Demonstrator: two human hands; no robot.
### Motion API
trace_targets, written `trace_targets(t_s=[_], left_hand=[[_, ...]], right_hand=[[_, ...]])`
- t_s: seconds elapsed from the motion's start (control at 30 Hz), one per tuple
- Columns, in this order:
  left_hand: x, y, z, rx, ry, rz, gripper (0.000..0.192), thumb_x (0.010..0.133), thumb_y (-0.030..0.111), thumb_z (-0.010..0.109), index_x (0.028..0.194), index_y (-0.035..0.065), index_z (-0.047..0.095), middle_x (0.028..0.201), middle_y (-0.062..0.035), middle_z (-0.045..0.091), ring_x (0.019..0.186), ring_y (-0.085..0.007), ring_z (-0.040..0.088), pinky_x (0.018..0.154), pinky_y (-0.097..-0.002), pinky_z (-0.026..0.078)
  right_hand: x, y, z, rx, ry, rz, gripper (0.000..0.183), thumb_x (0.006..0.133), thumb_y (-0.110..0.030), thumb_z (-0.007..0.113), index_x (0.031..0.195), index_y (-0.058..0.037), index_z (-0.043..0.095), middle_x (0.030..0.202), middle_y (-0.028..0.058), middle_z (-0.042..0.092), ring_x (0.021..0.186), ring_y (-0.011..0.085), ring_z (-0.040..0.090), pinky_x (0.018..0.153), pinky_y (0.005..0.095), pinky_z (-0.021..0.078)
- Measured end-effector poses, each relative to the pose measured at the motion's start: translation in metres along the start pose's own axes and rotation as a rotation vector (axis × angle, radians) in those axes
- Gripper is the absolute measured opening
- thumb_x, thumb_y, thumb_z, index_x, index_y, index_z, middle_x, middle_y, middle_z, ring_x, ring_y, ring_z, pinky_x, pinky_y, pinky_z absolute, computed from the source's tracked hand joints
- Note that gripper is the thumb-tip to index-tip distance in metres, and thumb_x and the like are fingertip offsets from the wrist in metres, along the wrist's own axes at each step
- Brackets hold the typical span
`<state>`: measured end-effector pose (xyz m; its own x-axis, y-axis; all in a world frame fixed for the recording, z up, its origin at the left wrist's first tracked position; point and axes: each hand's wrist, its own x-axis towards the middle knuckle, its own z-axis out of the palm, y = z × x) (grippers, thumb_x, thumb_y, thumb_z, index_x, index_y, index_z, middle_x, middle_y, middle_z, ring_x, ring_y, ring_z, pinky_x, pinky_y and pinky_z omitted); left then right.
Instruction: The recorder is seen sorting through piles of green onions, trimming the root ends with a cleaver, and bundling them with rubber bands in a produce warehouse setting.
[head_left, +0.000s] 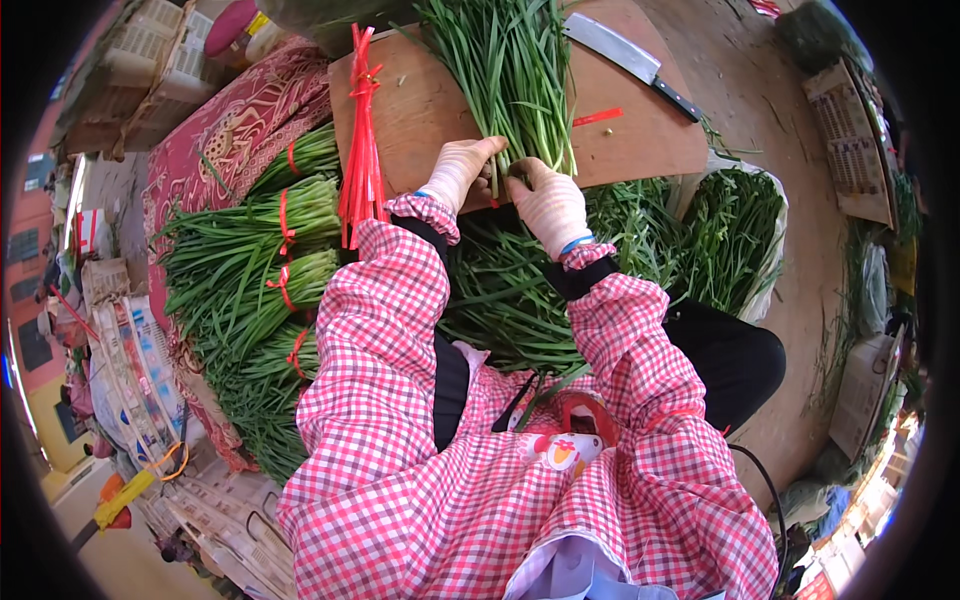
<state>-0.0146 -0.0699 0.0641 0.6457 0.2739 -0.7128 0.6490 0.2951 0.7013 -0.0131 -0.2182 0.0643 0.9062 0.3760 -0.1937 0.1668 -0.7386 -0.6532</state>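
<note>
Loose garlic chives (517, 82) lie over a wooden board (420, 97), their pale stem ends towards me. My left hand (466, 166), its palm wrapped in pale cloth, pinches a few stems at the bunch's left edge. My right hand (546, 196), wrapped alike, touches the stem ends just beside it, fingers curled; a bit of red shows between the hands, and what the right fingers grip is hidden. Left of the chives lies a tied bundle of red plastic strips (364, 142). A cleaver (630, 64) lies at the board's right, above a single red strip (598, 117).
Chive bunches tied with red strips (255, 217) are stacked on a red patterned cloth (217, 135) at the left. Loose greens (517, 292) lie below the board, and a white sack of greens (731, 232) stands at its lower right. Cardboard boxes (847, 142) stand farther right.
</note>
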Motion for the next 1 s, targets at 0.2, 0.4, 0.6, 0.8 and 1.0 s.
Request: trace_targets(t_s=[0.2,0.4,0.6,0.8,1.0], left_hand=[[-0.003,0.009,0.003,-0.093,-0.057,-0.113,0.016,0.082,0.024,0.067,0.078,0.0090,0.061,0.054,0.0036,0.047,0.041,-0.0077,0.043,0.040,-0.0275,0.043],[0.005,0.008,-0.017,-0.012,-0.213,-0.021,0.019,0.081,0.024,0.068,0.073,0.0085,0.061,0.053,0.0035,0.047,0.041,-0.0088,0.044,0.040,-0.0255,0.042],[0.004,0.005,-0.018,-0.046,-0.184,-0.045,0.016,0.081,0.024,0.068,0.077,0.0081,0.065,0.052,0.0053,0.047,0.040,-0.0062,0.039,0.039,-0.0239,0.036],[-0.002,0.007,-0.012,-0.034,-0.227,0.014,0.015,0.083,0.024,0.067,0.081,0.0090,0.066,0.056,0.0071,0.049,0.044,-0.0035,0.040,0.042,-0.0197,0.031],[-0.003,0.001,-0.011,-0.097,-0.176,-0.014,0.014,0.082,0.020,0.068,0.079,0.0076,0.065,0.055,0.0058,0.050,0.042,-0.0051,0.040,0.042,-0.0206,0.034]], right_hand=[[-0.005,0.003,0.004,0.129,0.019,0.018,0.028,0.083,-0.032,0.061,0.100,-0.0094,0.062,0.083,0.0162,0.066,0.080,0.0335,0.063,0.072,0.0411,0.0491],[-0.006,-0.010,0.004,0.425,0.035,0.123,0.026,0.083,-0.030,0.061,0.099,-0.0092,0.062,0.077,0.0168,0.065,0.074,0.0329,0.063,0.068,0.0404,0.0491],[0.007,-0.018,-0.001,0.256,0.036,0.105,0.028,0.082,-0.030,0.062,0.099,-0.0077,0.063,0.079,0.0167,0.065,0.074,0.0315,0.064,0.069,0.0391,0.0494],[0.023,-0.005,0.009,0.408,-0.022,0.141,0.027,0.081,-0.024,0.063,0.098,-0.0026,0.063,0.080,0.0164,0.066,0.073,0.0275,0.064,0.068,0.0362,0.0497],[0.014,-0.021,-0.005,0.620,-0.141,0.269,0.021,0.082,-0.018,0.062,0.092,0.0005,0.062,0.065,0.0093,0.061,0.052,0.0159,0.057,0.049,0.0299,0.0451]])
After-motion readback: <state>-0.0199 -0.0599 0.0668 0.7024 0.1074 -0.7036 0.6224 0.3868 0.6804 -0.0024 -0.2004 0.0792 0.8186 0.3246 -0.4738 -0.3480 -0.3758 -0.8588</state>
